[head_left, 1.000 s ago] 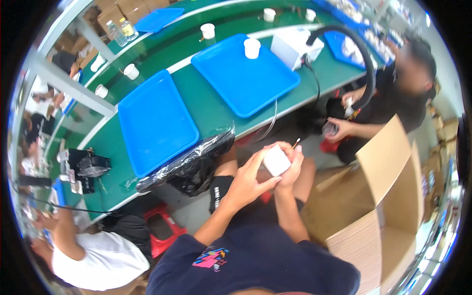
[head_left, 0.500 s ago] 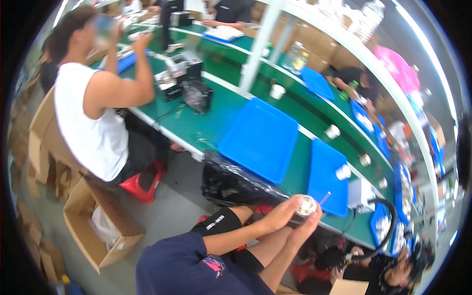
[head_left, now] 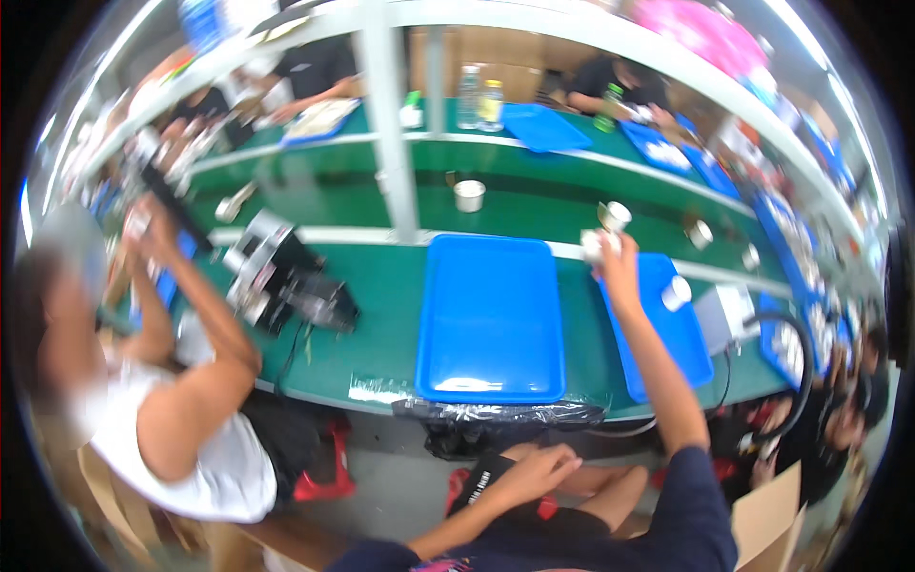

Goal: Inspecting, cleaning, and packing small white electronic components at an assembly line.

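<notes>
My right hand [head_left: 621,272] is stretched out over the bench and closed around a small white round piece [head_left: 593,246]. Its fingers hide part of that piece, and blur hides its details. Just beyond the fingers is a white cup [head_left: 616,215] at the inner edge of the bench. Below my right forearm is a narrow blue tray [head_left: 637,334] with another white cup [head_left: 676,294] on it. My left hand [head_left: 545,473] is over my lap, its fingers loosely extended and nothing visible in them.
A large blue tray [head_left: 491,324] lies in front of me, with black plastic [head_left: 457,434] hanging below the edge. Black devices [head_left: 319,297] stand to its left, beside a seated co-worker [head_left: 191,419]. A white post [head_left: 389,143] rises behind; a white box [head_left: 729,313] stands right.
My hands have parted: both were at the white round piece above my lap. My right hand has carried it out over the bench; my left is lower. The view has turned toward the bench.
</notes>
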Tool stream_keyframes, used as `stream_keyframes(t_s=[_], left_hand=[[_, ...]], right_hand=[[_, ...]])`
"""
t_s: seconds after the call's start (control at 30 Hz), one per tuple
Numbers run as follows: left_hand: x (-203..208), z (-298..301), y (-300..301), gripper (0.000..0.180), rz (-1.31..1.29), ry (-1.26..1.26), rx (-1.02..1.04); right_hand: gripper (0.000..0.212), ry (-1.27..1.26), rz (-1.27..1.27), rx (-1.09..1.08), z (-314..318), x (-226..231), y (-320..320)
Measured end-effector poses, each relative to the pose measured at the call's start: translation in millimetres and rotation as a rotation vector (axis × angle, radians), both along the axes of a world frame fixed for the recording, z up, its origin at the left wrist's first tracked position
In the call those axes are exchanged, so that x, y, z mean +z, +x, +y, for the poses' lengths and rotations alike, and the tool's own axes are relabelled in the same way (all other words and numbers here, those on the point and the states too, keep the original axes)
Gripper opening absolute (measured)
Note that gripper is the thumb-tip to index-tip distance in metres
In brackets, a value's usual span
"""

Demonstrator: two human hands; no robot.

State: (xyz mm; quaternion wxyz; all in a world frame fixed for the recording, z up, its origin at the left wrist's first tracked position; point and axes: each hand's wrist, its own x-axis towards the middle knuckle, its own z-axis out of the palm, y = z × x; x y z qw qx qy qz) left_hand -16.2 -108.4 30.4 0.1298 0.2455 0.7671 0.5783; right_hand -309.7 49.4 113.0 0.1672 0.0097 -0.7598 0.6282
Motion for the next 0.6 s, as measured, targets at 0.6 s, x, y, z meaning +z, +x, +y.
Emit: stream_keyframes(t_s=[0.6], left_hand=[[-249, -10, -2, 0.047, -0.449, -0.727, 0.257]], right_hand=[[0.049, 1.014, 0.328, -0.262, -9, -52, -165]])
